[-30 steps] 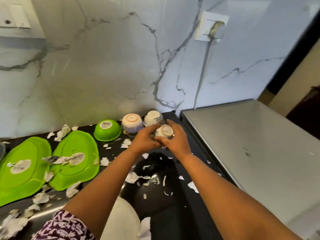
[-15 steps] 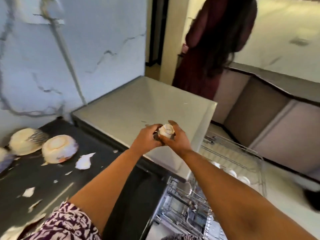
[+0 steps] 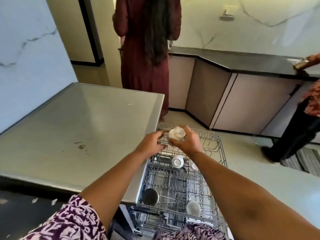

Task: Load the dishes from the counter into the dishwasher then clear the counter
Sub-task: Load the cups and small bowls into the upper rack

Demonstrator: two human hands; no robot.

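A small white bowl (image 3: 177, 134) with a label on its base is held upside down over the far end of the pulled-out wire dishwasher rack (image 3: 218, 148). My right hand (image 3: 187, 143) grips it from the right and below. My left hand (image 3: 152, 142) is curled against its left side, just past the edge of the steel dishwasher top (image 3: 78, 132). In the rack lie another white bowl (image 3: 177, 161), a second one partly hidden by my right wrist (image 3: 194, 166), a steel cup with a handle (image 3: 150, 196) and a white cup (image 3: 193, 207).
The black counter (image 3: 20, 212) with paper scraps shows at the lower left. A person in a maroon dress (image 3: 145, 54) stands beyond the dishwasher. Another person (image 3: 301, 129) stands at the right by a floor mat (image 3: 304, 161). Grey cabinets line the far wall.
I have turned from the counter to the right. Both hands carried the small white bowl from beside the other bowls, across the steel top, to over the open rack.
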